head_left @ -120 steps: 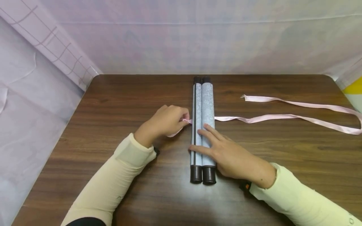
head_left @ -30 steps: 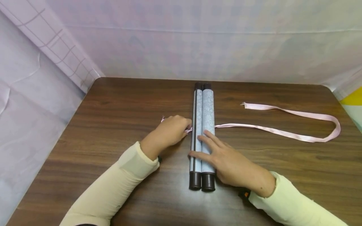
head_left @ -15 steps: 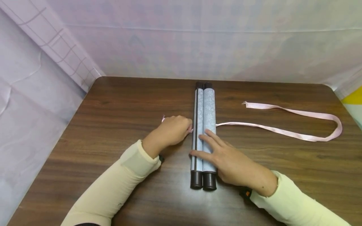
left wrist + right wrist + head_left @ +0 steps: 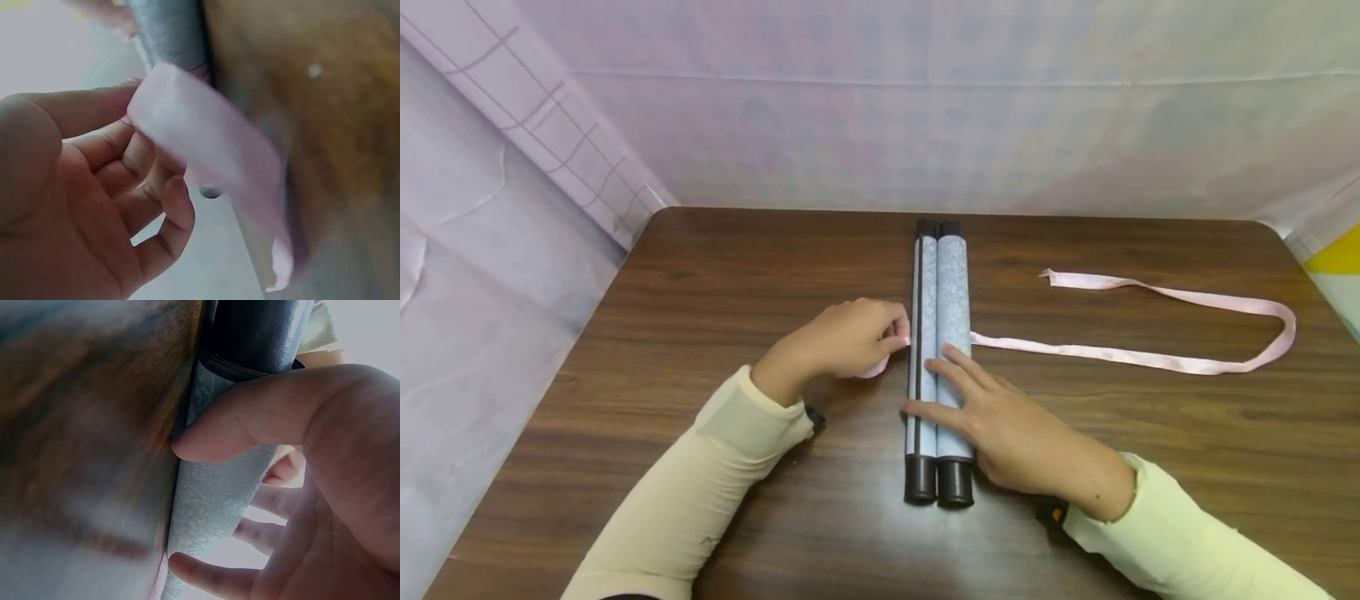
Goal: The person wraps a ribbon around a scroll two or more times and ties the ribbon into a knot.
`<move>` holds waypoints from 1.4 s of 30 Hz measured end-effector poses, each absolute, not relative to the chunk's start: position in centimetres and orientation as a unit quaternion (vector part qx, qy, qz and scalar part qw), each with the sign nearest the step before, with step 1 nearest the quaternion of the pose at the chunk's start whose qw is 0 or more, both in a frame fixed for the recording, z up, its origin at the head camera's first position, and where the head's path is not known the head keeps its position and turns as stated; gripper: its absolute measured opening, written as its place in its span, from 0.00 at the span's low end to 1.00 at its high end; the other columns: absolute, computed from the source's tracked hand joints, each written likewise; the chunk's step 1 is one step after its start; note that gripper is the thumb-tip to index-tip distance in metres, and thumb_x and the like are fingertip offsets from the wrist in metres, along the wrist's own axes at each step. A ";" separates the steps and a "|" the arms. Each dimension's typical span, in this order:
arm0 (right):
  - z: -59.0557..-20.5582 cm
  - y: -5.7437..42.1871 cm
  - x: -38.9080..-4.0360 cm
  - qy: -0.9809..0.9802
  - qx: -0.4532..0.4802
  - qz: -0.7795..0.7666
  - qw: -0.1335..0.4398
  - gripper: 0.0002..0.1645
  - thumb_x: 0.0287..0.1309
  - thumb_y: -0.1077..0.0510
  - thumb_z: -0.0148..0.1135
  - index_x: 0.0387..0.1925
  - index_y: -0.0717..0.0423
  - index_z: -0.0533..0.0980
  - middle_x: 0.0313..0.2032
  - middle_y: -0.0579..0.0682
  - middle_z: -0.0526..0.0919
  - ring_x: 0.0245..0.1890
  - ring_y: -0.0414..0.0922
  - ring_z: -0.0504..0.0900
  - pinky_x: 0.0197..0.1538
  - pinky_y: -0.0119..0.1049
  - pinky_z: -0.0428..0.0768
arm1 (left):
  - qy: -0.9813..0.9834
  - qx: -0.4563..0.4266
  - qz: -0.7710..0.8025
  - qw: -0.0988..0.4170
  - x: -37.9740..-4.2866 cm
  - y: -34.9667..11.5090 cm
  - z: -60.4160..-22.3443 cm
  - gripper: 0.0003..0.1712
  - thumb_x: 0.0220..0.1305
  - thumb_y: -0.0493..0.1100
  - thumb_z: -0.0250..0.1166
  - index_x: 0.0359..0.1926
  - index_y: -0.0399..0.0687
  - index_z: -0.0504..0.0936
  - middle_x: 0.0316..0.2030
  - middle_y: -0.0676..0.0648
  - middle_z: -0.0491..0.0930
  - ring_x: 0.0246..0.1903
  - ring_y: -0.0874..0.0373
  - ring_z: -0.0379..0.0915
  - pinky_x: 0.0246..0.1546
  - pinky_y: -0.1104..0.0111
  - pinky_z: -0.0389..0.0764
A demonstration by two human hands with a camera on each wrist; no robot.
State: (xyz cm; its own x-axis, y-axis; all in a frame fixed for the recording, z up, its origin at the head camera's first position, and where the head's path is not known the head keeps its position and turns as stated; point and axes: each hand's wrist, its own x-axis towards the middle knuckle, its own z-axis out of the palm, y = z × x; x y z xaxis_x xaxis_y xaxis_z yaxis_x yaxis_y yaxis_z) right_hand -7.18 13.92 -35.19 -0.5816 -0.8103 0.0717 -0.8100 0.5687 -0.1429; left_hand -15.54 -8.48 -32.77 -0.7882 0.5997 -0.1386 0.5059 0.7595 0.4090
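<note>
I view a brown, wood-grain table [image 4: 737, 275] carrying two parallel, black-ended, grey-blue patterned rolls [image 4: 953, 308] side by side. The right hand [image 4: 1011, 421] rests across the rolls, fingers spread and extended, gripping nothing. The left hand [image 4: 853, 337], just beside them, pinches a narrow, pale-pink, satiny ribbon [image 4: 1150, 359], which passes out of sight at the rolls and loops over the table on the right. Compared with four seconds ago, the loop's bend sits nearer the rolls; I judge that ribbon has been drawn leftward beneath them.
</note>
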 end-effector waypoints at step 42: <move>-35.4 14.0 -7.4 0.878 -0.470 -0.087 -0.019 0.55 0.29 0.75 0.53 0.65 0.38 0.65 0.67 0.64 0.57 0.68 0.61 0.44 0.59 0.60 0.65 | 0.837 0.302 0.455 0.035 -15.0 -12.8 -26.1 0.04 0.64 0.37 0.57 0.33 0.40 0.73 0.27 0.44 0.77 0.25 0.55 0.72 0.24 0.66 0.75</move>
